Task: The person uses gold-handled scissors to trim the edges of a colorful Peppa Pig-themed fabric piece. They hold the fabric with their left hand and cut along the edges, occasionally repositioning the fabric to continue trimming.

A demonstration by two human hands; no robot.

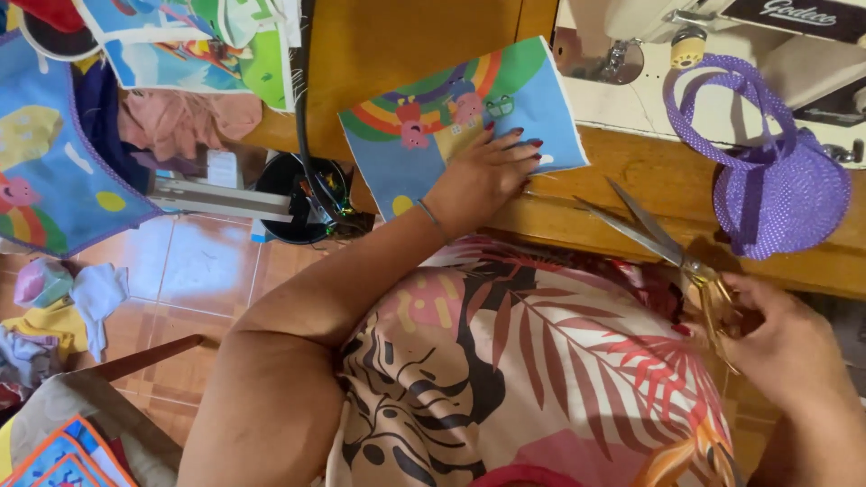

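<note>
We note the printed cartoon fabric panel [465,122] lying flat on the wooden tabletop [406,45], its lower part at the tabletop's near edge. Our left hand [483,176] rests palm-down on the panel's lower right part, fingers [519,144] spread and flat, gripping nothing. Further right, scissors [654,236] lie over the near edge, blades parted, tips pointing up-left toward the panel. Our right hand [780,338] holds their handles below the edge, fingers curled around them. A purple dotted fabric bag [776,180] sits near the right end, just below the white sewing machine [649,81] at the far right corner.
</note>
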